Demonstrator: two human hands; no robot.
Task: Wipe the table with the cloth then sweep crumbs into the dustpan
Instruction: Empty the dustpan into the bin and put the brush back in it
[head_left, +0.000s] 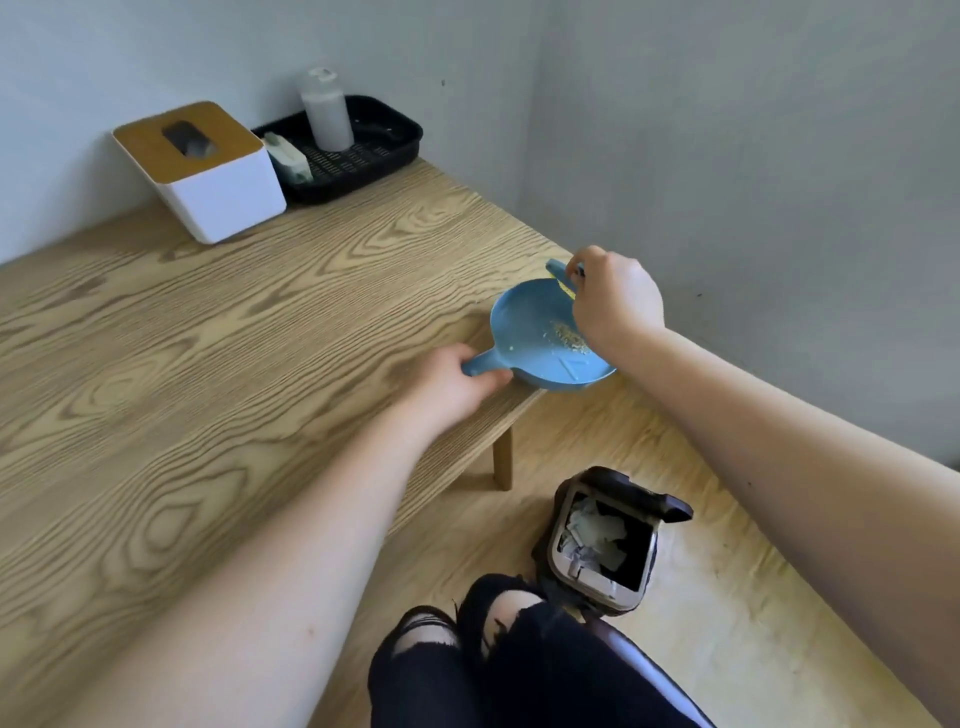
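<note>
Your inventory, by count:
- one table (208, 332)
- one blue dustpan (540, 338), holding one small heap of crumbs (569, 332)
- one blue brush (561, 273)
- one tissue box (200, 169)
- one black tray (374, 150)
- one bottle (327, 111)
- one folded cloth (288, 158)
- one open bin (605, 543)
- two hands of yours: left hand (457, 379), right hand (615, 301)

Illumination is even, soft daylight — no glare. Shadows are faint; a weak one lies under the dustpan (545, 338) at the right edge of the tabletop (208, 364). Wide-angle distortion bows the tabletop edges and walls. Overall detail is slightly soft, the far-corner bottle (326, 111) blurriest.
</note>
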